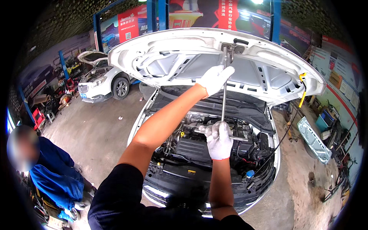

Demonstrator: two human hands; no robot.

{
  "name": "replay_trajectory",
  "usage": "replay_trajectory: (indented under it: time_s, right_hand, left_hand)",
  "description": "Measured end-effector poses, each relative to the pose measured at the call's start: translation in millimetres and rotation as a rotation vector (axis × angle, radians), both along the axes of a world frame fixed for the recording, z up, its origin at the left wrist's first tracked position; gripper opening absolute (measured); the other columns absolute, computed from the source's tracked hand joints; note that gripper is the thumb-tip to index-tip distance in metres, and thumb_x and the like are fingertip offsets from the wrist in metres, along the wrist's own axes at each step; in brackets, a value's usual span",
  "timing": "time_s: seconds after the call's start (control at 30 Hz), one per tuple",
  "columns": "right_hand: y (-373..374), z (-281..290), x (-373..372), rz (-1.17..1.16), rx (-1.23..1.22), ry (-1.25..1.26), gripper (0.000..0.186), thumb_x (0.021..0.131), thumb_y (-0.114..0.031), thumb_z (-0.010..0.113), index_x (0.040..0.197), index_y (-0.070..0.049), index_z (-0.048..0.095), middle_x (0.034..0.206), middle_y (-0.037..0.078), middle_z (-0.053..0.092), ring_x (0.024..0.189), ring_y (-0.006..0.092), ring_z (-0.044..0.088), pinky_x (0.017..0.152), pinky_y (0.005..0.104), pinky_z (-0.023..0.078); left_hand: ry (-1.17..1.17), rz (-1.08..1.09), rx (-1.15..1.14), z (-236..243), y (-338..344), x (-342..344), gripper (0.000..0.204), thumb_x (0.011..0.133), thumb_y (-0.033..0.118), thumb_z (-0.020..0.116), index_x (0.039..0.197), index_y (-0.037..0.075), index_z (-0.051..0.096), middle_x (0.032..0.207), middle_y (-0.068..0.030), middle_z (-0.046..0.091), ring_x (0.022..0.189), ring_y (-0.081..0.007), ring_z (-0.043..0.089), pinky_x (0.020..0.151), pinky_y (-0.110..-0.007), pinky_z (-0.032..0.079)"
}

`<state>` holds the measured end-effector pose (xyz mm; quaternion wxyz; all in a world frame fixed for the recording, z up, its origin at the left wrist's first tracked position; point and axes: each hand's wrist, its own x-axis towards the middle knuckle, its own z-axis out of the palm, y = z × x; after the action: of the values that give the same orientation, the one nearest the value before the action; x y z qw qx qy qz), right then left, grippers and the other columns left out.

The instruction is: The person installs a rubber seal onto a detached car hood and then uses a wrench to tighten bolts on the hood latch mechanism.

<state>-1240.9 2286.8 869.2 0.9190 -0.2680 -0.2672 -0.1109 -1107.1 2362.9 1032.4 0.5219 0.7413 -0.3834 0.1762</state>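
Observation:
A long T-handle wrench reaches up to the latch area on the underside of the raised white hood. My left hand, in a white glove, is closed around the upper part of its shaft. Lower down, over the engine bay, my gloved right hand grips the crossbar where it meets the shaft. The bar's ends stick out on both sides of that hand. Exactly what the wrench tip sits on is too small to make out.
Below my hands lies the open engine bay. A yellow-ended prop rod stands at the hood's right side. To the left is a person in blue; behind, a white car. A loose panel leans at right.

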Motion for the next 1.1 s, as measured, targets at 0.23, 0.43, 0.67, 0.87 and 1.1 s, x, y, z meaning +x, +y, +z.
replay_trajectory:
  time_s: [0.23,0.43,0.67,0.87,1.1]
  right_hand:
    - [0,3,-2,0.638,0.427,0.009,0.030,0.106,-0.034,0.051,0.088,-0.012,0.055,0.066,-0.004,0.047,0.069,0.0127,0.049,0.088,0.0392,0.047]
    - [13,14,-10,0.704,0.539,-0.007,0.032,0.108,-0.034,0.044,0.087,-0.011,0.052,0.063,-0.005,0.043,0.066,0.0123,0.044,0.084,0.0361,0.044]
    - [-15,0,1,0.678,0.471,0.008,0.033,0.109,-0.034,0.044,0.087,-0.010,0.052,0.063,-0.005,0.040,0.066,0.0123,0.044,0.084,0.0367,0.043]
    - [-16,-1,5,0.631,0.415,0.014,0.033,0.109,-0.035,0.045,0.086,-0.012,0.051,0.065,-0.005,0.043,0.066,0.0128,0.046,0.081,0.0362,0.043]
    - [2,17,-6,0.898,0.667,-0.025,0.031,0.108,-0.032,0.044,0.086,-0.013,0.050,0.061,-0.006,0.043,0.063,0.0089,0.046,0.068,0.0313,0.044]
  left_hand:
    - [0.097,-0.046,-0.034,7,-6,-7,0.047,0.103,0.051,0.052,0.086,0.008,0.057,0.069,0.0029,0.049,0.057,-0.0081,0.042,0.052,-0.026,0.036]
    - [0.000,-0.053,-0.071,0,-11,12,0.047,0.104,0.050,0.050,0.084,0.008,0.056,0.070,0.0024,0.049,0.061,-0.0089,0.042,0.056,-0.027,0.038]
    - [0.030,-0.011,-0.123,-14,-25,17,0.043,0.105,0.045,0.052,0.085,0.008,0.057,0.071,0.0028,0.050,0.065,-0.0088,0.043,0.059,-0.026,0.039]
    - [0.026,-0.052,-0.118,-7,-19,12,0.041,0.105,0.044,0.052,0.087,0.008,0.056,0.072,0.0036,0.048,0.063,-0.0087,0.041,0.058,-0.026,0.038]
    - [0.230,-0.153,-0.186,6,-11,-13,0.043,0.104,0.049,0.050,0.086,0.011,0.055,0.070,0.0018,0.049,0.056,-0.0083,0.044,0.048,-0.026,0.037]
